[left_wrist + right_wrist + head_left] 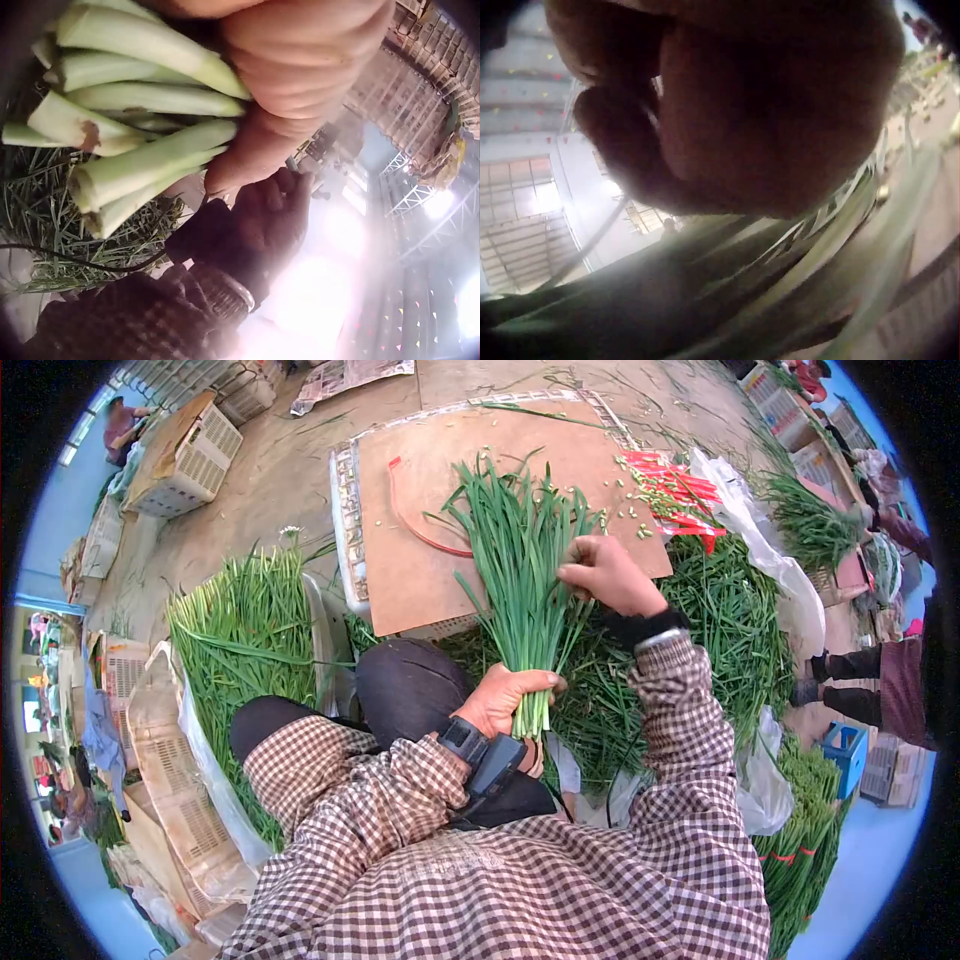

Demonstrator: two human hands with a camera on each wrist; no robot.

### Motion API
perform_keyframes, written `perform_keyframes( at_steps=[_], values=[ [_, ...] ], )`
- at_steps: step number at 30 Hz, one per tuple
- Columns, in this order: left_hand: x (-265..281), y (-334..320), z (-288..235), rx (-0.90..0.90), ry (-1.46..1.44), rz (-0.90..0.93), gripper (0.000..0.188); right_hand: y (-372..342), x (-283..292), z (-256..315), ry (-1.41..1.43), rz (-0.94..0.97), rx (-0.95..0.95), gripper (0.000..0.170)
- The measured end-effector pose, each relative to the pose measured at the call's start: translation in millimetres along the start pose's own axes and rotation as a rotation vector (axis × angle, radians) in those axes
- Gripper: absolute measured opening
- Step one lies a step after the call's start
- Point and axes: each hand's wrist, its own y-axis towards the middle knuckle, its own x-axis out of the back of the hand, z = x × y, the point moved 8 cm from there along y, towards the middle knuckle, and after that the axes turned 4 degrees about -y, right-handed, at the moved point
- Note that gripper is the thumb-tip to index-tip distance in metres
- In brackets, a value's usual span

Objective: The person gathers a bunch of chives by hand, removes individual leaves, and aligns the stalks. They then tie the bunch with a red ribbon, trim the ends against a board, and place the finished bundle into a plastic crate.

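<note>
A bunch of long green stalks fans upward over a brown board. My left hand grips it near the pale cut ends, which fill the upper left of the left wrist view as thick stalk ends. My right hand is at the right edge of the leaves, thumb and fingers bent together. In the right wrist view the curled fingers stand dark just above the leaves; whether they pinch a thin leaf cannot be told.
Loose greens lie in a heap at the right, beside white plastic. A crate of upright stalks stands left. Red strips and small buds are at the board's upper right corner. Other people are at both sides.
</note>
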Motion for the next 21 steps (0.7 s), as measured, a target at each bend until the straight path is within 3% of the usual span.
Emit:
perform_keyframes(
  at_steps=[4, 5, 8, 9, 10, 12, 15, 18, 21],
  values=[
    [4.6, 5.2, 2.1, -0.024, -0.046, 0.044, 0.019, -16.6, 6.5, 36.9, -0.603, -0.27, 0.37, 0.017],
    [3.4, 6.4, 2.8, -0.028, -0.05, 0.056, 0.019, -14.2, 2.9, 28.0, -0.708, -0.322, 0.337, 0.017],
    [3.6, 6.2, 0.6, -0.032, -0.029, 0.032, 0.018, -3.2, 20.5, 2.6, -0.161, -0.447, 0.14, 0.016],
    [5.1, 6.2, 1.0, -0.035, -0.032, 0.029, 0.019, -5.0, 34.4, -12.4, 0.187, -0.536, -0.061, 0.015],
    [6.6, 7.0, 2.1, -0.037, -0.032, 0.026, 0.019, -2.2, 51.2, -28.5, 0.299, -0.658, -0.053, 0.015],
    [6.8, 5.4, 2.0, -0.045, -0.025, 0.012, 0.02, -3.2, 72.3, -8.1, -0.127, -0.767, 0.167, 0.016],
    [0.6, 0.7, -2.5, -0.055, -0.013, -0.031, 0.021, 9.8, 43.9, 0.9, -0.09, -0.383, 0.085, 0.021],
    [-1.6, -2.2, -2.2, -0.075, 0.018, -0.075, 0.02, 26.6, 6.9, -6.7, -0.224, -0.198, 0.024, 0.024],
    [5.5, 1.2, -1.7, -0.139, 0.109, -0.094, 0.022, 34.6, -4.3, -5.9, -0.411, -0.161, -0.018, 0.03]
  ],
)
